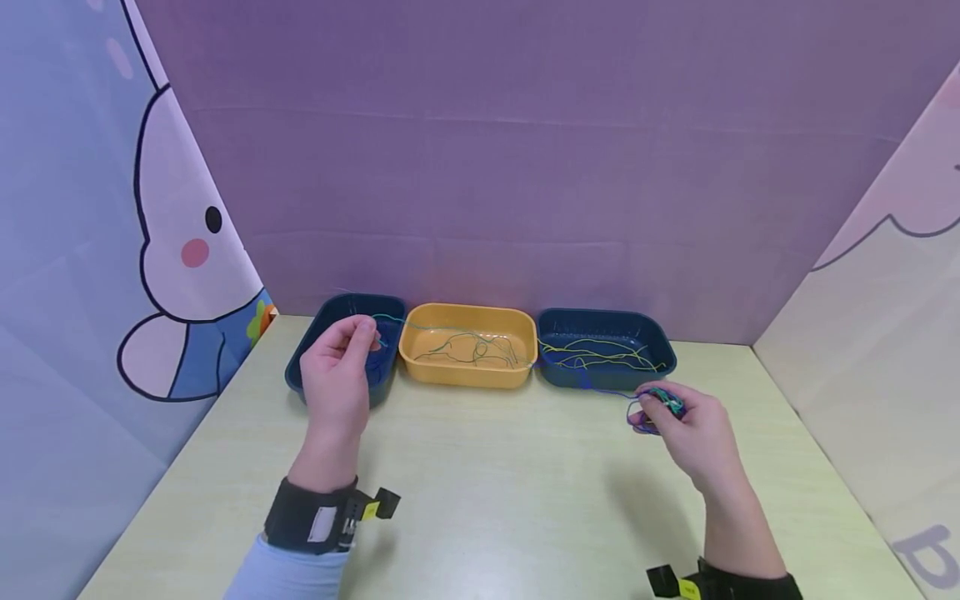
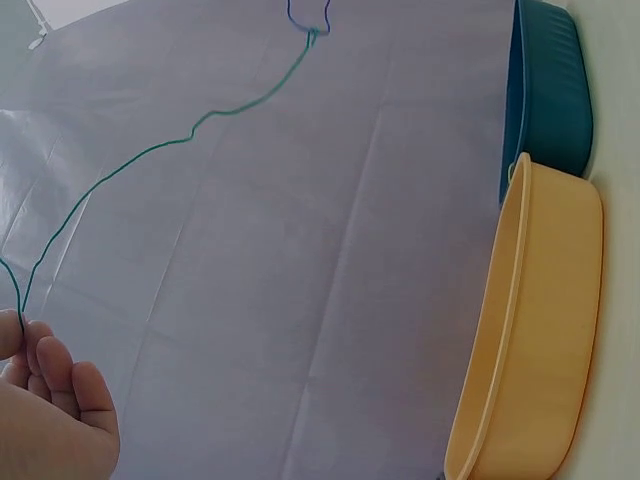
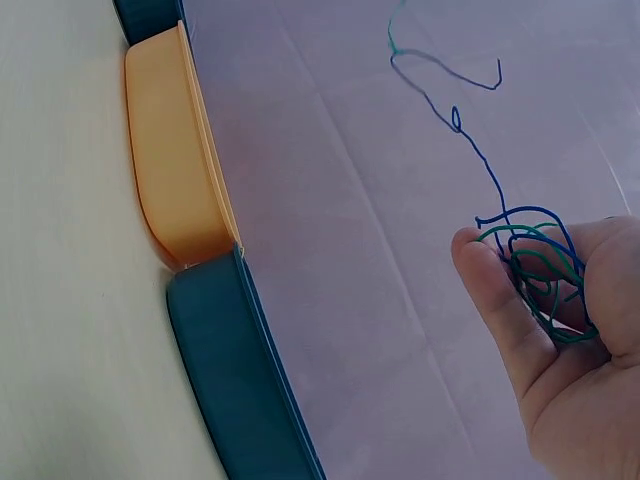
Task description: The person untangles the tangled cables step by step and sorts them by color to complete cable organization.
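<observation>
My left hand (image 1: 336, 367) is raised over the left dark blue bin. Its thumb and fingertips pinch a thin green string (image 2: 150, 150), and a short tail hangs past the grip. My right hand (image 1: 697, 433), in front of the right dark blue bin, holds a tangled bundle of blue and green string (image 3: 545, 285) between thumb and fingers. From that bundle a blue string (image 3: 490, 170) runs out toward the left. Green and blue strands hook together in mid-air between the hands, as both wrist views show.
Three bins stand in a row against the purple backdrop: a dark blue one (image 1: 300, 367), a yellow one (image 1: 465, 377) with thin green strings (image 1: 480, 346), and another dark blue one (image 1: 600, 377) with yellow strings (image 1: 600, 357). Printed cloth walls close both sides of the pale table (image 1: 495, 483).
</observation>
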{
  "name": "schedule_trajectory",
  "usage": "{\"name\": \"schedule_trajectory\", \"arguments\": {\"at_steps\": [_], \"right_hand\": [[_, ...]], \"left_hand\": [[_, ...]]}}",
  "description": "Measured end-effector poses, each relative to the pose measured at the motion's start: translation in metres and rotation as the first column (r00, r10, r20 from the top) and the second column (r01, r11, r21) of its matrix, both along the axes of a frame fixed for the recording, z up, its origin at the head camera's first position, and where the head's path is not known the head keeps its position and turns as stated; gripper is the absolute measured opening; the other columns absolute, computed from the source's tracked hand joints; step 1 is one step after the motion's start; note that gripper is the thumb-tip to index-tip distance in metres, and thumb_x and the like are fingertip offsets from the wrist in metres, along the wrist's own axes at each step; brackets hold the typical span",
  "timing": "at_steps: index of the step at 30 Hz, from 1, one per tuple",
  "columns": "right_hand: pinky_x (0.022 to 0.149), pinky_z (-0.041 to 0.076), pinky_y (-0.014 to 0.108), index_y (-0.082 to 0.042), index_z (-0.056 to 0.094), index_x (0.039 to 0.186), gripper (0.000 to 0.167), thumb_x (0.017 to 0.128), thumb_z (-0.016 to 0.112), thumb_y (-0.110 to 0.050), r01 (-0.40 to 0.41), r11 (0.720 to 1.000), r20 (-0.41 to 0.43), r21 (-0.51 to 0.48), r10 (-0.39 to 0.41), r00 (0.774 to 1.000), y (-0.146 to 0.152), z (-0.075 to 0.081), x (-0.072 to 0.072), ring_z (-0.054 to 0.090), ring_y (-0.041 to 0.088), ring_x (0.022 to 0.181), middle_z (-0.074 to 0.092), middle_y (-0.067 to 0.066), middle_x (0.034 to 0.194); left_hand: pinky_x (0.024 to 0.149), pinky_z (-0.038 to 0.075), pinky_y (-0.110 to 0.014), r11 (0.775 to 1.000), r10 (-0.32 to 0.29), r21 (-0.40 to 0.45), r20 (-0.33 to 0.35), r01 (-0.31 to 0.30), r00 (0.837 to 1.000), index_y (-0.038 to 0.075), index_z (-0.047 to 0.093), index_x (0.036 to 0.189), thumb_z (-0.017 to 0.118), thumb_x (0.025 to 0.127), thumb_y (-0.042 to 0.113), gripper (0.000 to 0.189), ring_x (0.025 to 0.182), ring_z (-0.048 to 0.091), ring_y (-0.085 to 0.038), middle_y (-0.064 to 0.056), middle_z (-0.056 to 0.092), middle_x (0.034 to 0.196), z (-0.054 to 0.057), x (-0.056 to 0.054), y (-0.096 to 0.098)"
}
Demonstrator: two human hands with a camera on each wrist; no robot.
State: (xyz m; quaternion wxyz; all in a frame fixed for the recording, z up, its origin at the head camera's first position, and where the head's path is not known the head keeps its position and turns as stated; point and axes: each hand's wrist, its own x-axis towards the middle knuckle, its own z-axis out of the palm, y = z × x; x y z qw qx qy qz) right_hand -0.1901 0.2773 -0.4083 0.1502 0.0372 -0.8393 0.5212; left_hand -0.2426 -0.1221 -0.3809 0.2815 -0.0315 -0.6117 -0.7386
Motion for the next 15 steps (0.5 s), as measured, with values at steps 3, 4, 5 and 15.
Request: {"name": "schedule_trajectory", "arguments": {"at_steps": [3, 4, 5, 15], "right_hand": [[0.072, 0.058, 0.020, 0.005, 0.071, 0.115, 0.022, 0.100, 0.066, -0.010, 0.045, 0.999, 0.002, 0.011, -0.045, 0.999, 0.003, 0.001, 0.000, 0.072, 0.006, 0.076, 0.074, 0.018, 0.094], [0.072, 0.058, 0.020, 0.005, 0.071, 0.115, 0.022, 0.100, 0.067, -0.010, 0.055, 0.999, 0.003, 0.000, -0.055, 0.998, 0.004, 0.001, -0.001, 0.072, 0.005, 0.076, 0.074, 0.018, 0.094], [0.073, 0.057, 0.020, 0.005, 0.071, 0.115, 0.022, 0.100, 0.067, -0.010, 0.063, 0.998, 0.007, -0.006, -0.063, 0.998, 0.005, 0.001, -0.001, 0.072, 0.004, 0.077, 0.074, 0.018, 0.095], [0.074, 0.056, 0.017, 0.009, 0.068, 0.121, 0.029, 0.099, 0.067, -0.010, 0.145, 0.985, 0.037, -0.093, -0.142, 0.989, 0.019, 0.004, -0.001, 0.071, 0.000, 0.076, 0.076, 0.000, 0.090]], "left_hand": [[0.086, 0.053, -0.029, 0.999, 0.010, 0.036, 0.011, -0.010, 1.000, 0.002, 0.073, 0.106, 0.069, 0.099, 0.026, 0.025, 0.089, 0.059, -0.029, -0.020, 0.065, 0.097, -0.003, -0.004, -0.007], [0.087, 0.052, -0.029, 0.999, 0.011, 0.051, 0.013, -0.012, 1.000, 0.001, 0.073, 0.106, 0.069, 0.099, 0.025, 0.025, 0.089, 0.059, -0.028, -0.021, 0.064, 0.097, -0.003, -0.005, -0.010], [0.087, 0.052, -0.029, 0.997, 0.011, 0.070, 0.014, -0.012, 1.000, 0.001, 0.073, 0.105, 0.069, 0.099, 0.024, 0.024, 0.088, 0.059, -0.027, -0.020, 0.064, 0.096, -0.004, -0.006, -0.012], [0.084, 0.051, -0.027, 0.957, 0.127, 0.266, -0.016, -0.118, 0.992, -0.004, 0.074, 0.106, 0.073, 0.096, 0.019, 0.025, 0.085, 0.058, -0.021, -0.008, 0.065, 0.092, -0.002, -0.013, -0.042]]}}
